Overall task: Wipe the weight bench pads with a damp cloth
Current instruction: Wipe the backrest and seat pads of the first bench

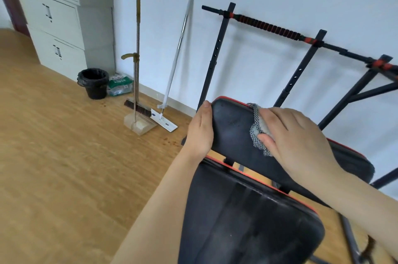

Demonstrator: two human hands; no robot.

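Nearest is the seat pad [247, 220]. It has shiny streaks on it (maybe wet from wiping, I can't be sure). Just past it, the back pad [232, 132] tilts up. The left hand [201, 132] holds the pad's left edge. Its thumb lies along the front and the other fingers go round behind, out of sight. The right hand [299, 143] presses the checked cloth [257, 128] on the far part of the back pad, near its top rim. The fingers bend a little over the bunched cloth and the thumb pinches it from below.

This looks like the step of wiping the back pad. Next, the cloth should slide left and nearer, over the bare dark part, while the left hand keeps the pad steady.

Farther off, a broom [137, 108], a flat mop [164, 122] and a bin [94, 84] stand by the wall, left of the bench.
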